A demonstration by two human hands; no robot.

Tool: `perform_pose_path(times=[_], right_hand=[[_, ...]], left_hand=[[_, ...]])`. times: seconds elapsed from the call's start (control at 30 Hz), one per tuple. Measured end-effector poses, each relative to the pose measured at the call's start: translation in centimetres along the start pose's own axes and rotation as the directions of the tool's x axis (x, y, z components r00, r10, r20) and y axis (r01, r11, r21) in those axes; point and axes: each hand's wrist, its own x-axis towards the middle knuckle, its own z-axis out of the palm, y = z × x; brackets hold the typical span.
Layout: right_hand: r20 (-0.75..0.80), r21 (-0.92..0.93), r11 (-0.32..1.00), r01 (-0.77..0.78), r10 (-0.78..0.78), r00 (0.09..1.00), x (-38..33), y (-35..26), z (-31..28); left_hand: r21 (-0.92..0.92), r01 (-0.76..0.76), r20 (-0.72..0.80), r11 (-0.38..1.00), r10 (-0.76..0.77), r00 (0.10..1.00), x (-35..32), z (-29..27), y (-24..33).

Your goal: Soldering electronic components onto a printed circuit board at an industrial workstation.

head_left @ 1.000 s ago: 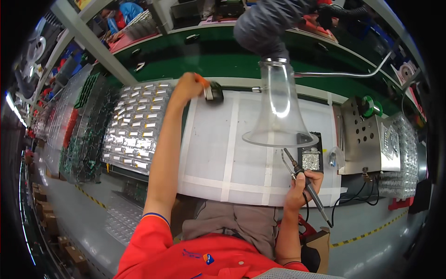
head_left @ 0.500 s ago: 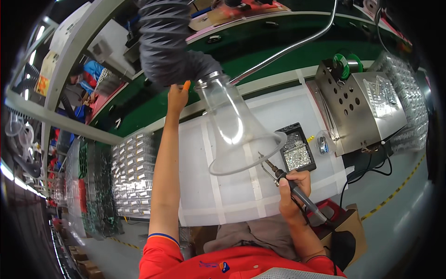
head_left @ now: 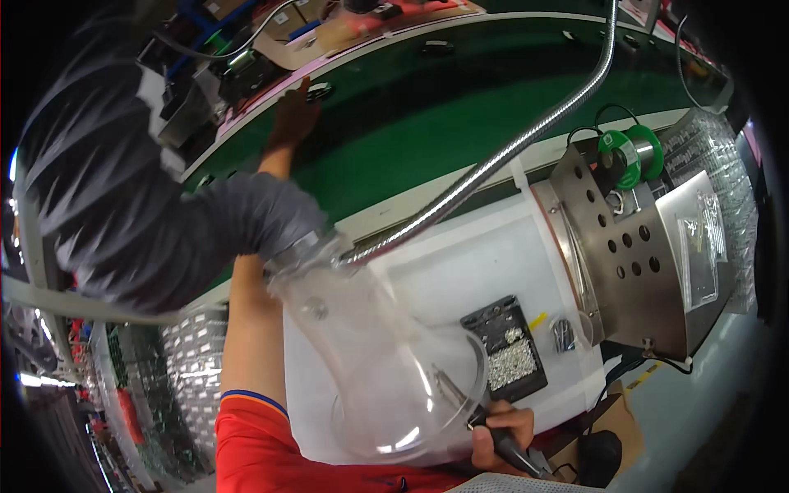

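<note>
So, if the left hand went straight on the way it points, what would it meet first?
Most likely the small dark item on the green surface, beside the left hand's fingertips; contact is unclear.

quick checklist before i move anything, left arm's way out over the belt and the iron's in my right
1. Soldering iron gripped in right hand: ok.
2. Iron tip apart from black tray: ok.
3. Unobstructed view of the tip: not ok, seen through the clear hood.
4. Left hand gripping the small dark item on the green belt: cannot tell.
5. Iron hot: cannot tell.
</note>
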Motion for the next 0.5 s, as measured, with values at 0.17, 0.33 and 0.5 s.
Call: perform_pose_path(times=[0.17, 0.33, 0.5], right_hand=[[-0.034, -0.037, 0.997, 0.073, -0.074, 0.997, -0.2, 0.6, -0.2], [-0.007, -0.030, 0.997, 0.075, -0.075, 0.997, 0.7, -0.4, -0.4], [0.002, -0.047, 0.999, 0.004, -0.003, 1.000, 0.1, -1.6, 0.3]], left_hand=[[-0.024, -0.160, 0.066, 0.987, 0.161, 0.985, 2.0, -0.1, -1.4], [-0.024, -0.271, 0.140, 0.962, 0.272, 0.952, -1.3, -3.6, -3.8], [-0.106, -0.063, 0.100, 0.992, 0.074, 0.992, -9.5, -6.4, -5.5]])
